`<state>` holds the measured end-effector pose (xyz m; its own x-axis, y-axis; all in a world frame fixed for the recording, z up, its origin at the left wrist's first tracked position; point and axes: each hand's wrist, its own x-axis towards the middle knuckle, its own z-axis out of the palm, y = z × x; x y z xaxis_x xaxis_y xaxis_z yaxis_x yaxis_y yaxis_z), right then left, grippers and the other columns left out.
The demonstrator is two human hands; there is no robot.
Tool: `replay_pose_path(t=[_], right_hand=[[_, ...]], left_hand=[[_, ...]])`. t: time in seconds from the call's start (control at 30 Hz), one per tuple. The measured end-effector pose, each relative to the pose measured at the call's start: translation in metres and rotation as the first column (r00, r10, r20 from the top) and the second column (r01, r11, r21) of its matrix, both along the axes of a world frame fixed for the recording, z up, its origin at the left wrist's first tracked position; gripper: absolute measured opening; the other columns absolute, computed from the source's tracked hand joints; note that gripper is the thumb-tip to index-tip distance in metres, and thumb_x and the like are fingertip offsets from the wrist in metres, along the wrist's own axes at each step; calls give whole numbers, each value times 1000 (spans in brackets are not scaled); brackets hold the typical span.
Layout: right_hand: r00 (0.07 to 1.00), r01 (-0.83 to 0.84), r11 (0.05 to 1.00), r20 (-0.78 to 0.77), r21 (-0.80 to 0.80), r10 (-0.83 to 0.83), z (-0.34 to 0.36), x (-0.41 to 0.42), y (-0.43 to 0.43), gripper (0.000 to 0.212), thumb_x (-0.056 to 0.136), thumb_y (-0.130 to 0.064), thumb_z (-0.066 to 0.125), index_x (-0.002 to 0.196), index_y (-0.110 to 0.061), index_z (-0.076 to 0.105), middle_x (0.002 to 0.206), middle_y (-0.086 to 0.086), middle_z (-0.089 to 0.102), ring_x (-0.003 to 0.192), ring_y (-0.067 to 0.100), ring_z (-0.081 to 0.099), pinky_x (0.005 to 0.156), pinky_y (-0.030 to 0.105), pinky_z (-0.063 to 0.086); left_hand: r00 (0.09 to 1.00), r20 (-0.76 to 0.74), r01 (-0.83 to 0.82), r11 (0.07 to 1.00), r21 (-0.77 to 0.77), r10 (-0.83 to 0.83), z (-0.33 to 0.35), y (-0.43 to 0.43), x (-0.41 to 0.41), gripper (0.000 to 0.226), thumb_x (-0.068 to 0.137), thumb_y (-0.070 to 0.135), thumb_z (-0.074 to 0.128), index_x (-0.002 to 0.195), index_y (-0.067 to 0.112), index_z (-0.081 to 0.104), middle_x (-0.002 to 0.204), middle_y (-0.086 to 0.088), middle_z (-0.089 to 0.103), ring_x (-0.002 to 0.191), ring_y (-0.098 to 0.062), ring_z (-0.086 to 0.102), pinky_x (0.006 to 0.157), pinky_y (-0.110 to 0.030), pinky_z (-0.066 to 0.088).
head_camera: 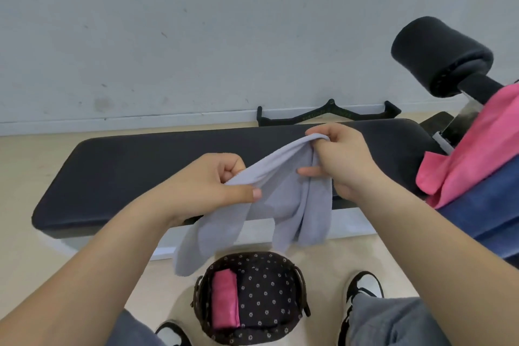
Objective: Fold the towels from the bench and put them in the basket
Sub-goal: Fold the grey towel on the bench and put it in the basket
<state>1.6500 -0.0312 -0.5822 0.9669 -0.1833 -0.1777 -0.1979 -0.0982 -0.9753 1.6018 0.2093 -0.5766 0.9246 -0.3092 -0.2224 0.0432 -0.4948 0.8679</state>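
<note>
Holding a grey towel [283,196] above the bench [140,166], the left hand [207,185] and right hand [341,157] are each pinching its upper edge, letting it hang straight for folding. One pink towel [224,299] is lying folded in the basket [280,261]; others [474,149] are waiting at right.

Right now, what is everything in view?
bench: one, black, across the middle
basket: one, dark, flowered lining, floor, bottom centre
folded pink towel: one, pink, in basket
grey towel: one, pale grey, held up before the bench
loose pink towel: one, pink, far right
blue towel: one, dark blue, right edge
foam roller: one, black, upper right
handle bar: one, black, floor by wall
shoes: two, black and white, bottom
left hand: one, pinching grey towel
right hand: one, gripping its bunched top
</note>
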Motion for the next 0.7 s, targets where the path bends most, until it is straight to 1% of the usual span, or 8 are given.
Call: replay_pose_path(t=[0.07, 0.17, 0.27, 0.37, 0.47, 0.57, 0.63, 0.7], right_hand=[[997, 68, 996, 19, 56, -69, 2, -4, -5, 24, 100, -3, 51, 109, -11, 71, 106, 2, 64, 92, 19, 65, 61, 31, 63], [984, 118, 985, 151, -123, -99, 0, -8, -14, 17, 94, -13, 54, 90, -14, 71, 78, -3, 65, 68, 16, 59, 58, 28, 54], [964, 158, 957, 249, -244, -96, 1, -15, -25, 18, 86, -19, 59, 68, -17, 62, 57, -15, 54, 57, 6, 46, 60, 24, 42], [954, 174, 932, 289, -317, -80, 5, -22, -33, 13, 84, -20, 62, 75, -12, 66, 67, -7, 63, 63, 8, 52, 60, 23, 44], [931, 206, 927, 354, -312, -87, 6, -27, -40, 8, 85, -17, 63, 81, -12, 68, 80, -1, 70, 72, 11, 60, 65, 23, 47], [897, 250, 920, 430, -303, -102, 4, -26, -43, 7, 88, -15, 61, 85, -15, 67, 90, 3, 70, 85, 15, 63, 76, 27, 50], [885, 276, 906, 453, -322, -108, 1, -24, -48, 8, 91, -16, 60, 86, -16, 66, 92, 5, 68, 87, 19, 62, 79, 30, 50], [883, 303, 889, 452, -342, -126, -3, -22, -55, 8, 91, -19, 58, 87, -17, 65, 92, 6, 67, 87, 23, 62, 81, 36, 52]], left_hand=[[997, -79, -5, 995, -98, -3, 6, -10, -6, 34, 85, 30, 86, 78, 16, 55, 73, -1, 59, 64, -14, 56, 56, -23, 43], [991, -126, -66, 981, -184, 43, 16, -20, -8, 37, 80, 41, 81, 70, 20, 52, 73, -1, 53, 66, -16, 49, 58, -27, 37], [981, -180, -114, 964, -238, 72, 29, -30, -10, 38, 80, 41, 76, 65, 24, 46, 70, 0, 47, 65, -16, 43, 59, -30, 30], [984, -170, -98, 968, -231, 59, 41, -36, -11, 30, 79, 32, 72, 63, 23, 48, 70, 0, 49, 70, -18, 45, 63, -32, 30], [992, -121, -44, 993, -111, 30, 48, -42, -12, 32, 76, 24, 76, 59, 25, 48, 64, 5, 49, 65, -15, 45, 61, -32, 30], [999, -1, -36, 993, 116, 37, 49, -49, -11, 41, 79, 18, 82, 58, 24, 47, 60, 9, 48, 64, -14, 45, 59, -29, 32], [995, 96, -53, 974, 221, 33, 51, -50, -10, 38, 78, 20, 84, 63, 22, 49, 61, 9, 48, 63, -13, 45, 57, -27, 33], [989, 147, -61, 955, 290, 18, 51, -45, -10, 30, 77, 22, 87, 75, 18, 57, 67, 6, 56, 63, -13, 50, 58, -26, 38]])
